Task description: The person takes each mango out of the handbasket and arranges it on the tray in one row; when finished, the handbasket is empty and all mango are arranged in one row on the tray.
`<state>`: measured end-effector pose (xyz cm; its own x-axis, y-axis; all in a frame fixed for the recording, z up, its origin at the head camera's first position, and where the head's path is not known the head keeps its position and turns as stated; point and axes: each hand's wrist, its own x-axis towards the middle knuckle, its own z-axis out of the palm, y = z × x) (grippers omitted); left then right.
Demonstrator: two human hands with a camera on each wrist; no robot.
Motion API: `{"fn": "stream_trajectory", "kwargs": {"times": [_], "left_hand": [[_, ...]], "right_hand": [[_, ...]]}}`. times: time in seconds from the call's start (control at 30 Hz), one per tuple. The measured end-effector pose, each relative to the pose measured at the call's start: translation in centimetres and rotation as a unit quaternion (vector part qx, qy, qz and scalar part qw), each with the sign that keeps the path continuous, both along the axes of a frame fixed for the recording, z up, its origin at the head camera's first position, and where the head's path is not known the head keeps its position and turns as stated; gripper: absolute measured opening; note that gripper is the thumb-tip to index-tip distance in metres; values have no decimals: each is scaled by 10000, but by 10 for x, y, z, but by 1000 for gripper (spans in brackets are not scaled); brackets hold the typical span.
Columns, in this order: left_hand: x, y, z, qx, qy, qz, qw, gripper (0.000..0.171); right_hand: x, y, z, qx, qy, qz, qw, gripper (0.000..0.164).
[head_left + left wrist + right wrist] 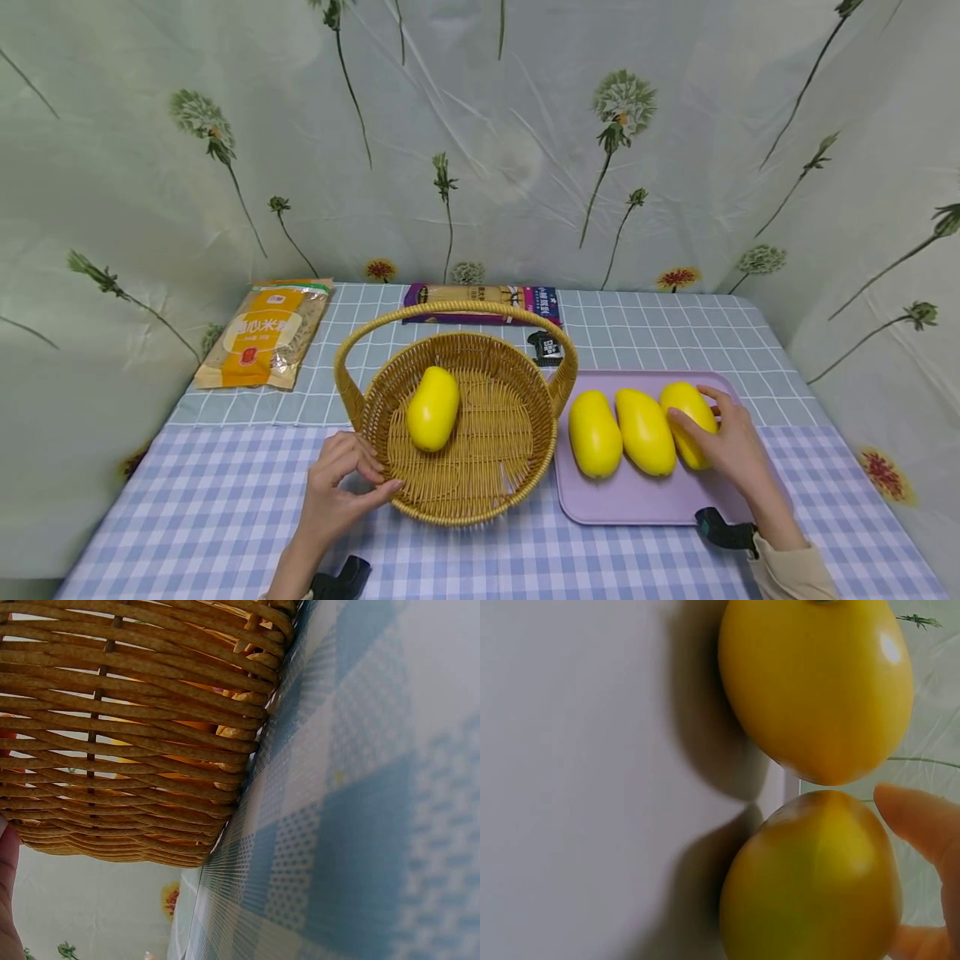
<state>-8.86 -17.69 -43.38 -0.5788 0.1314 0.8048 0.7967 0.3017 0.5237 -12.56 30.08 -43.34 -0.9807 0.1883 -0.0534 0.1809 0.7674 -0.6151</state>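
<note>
A woven wicker basket (pixel 465 502) with a hoop handle stands mid-table, and one yellow mango (pixel 432 408) lies inside it. My left hand (pixel 371 471) pinches the basket's front-left rim; the left wrist view shows the basket wall (pixel 127 727) close up above the checked cloth. To the right, a lilac tray (pixel 637 500) carries three yellow mangoes side by side. My right hand (pixel 712 425) curls round the rightmost mango (pixel 684 398). In the right wrist view this mango (pixel 810 877) sits beside its neighbour (pixel 817 690), with my fingers (pixel 919 821) at its edge.
A yellow food packet (pixel 266 333) lies at the back left. A purple packet (pixel 480 300) and a small black object (pixel 546 348) lie behind the basket. Flower-printed cloth walls close in the table's back and sides. The blue checked tablecloth (pixel 187 500) covers the front.
</note>
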Motion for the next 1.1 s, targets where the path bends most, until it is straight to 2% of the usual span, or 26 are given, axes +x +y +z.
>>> {"fn": "stream_trajectory", "kwargs": {"times": [0.13, 0.23, 0.5, 0.67, 0.87, 1.1], "left_hand": [[0, 1, 0, -3, -1, -15, 10000, 33], [0, 1, 0, -12, 9, -9, 10000, 33], [0, 2, 1, -8, 34, -4, 10000, 33], [0, 2, 1, 5, 51, 29, 10000, 33], [2, 1, 2, 20, 14, 36, 10000, 34], [1, 0, 2, 3, -52, 4, 10000, 33]], "right_hand": [[2, 1, 0, -32, 52, -103, 9999, 78], [3, 3, 1, -71, 251, -143, 9996, 74], [12, 0, 4, -234, 1174, -313, 9923, 55], [15, -12, 8, -170, 1927, -234, 9808, 43], [20, -37, 15, -196, 2814, 287, 9590, 34], [27, -65, 28, -411, 3374, 876, 9364, 33]]}}
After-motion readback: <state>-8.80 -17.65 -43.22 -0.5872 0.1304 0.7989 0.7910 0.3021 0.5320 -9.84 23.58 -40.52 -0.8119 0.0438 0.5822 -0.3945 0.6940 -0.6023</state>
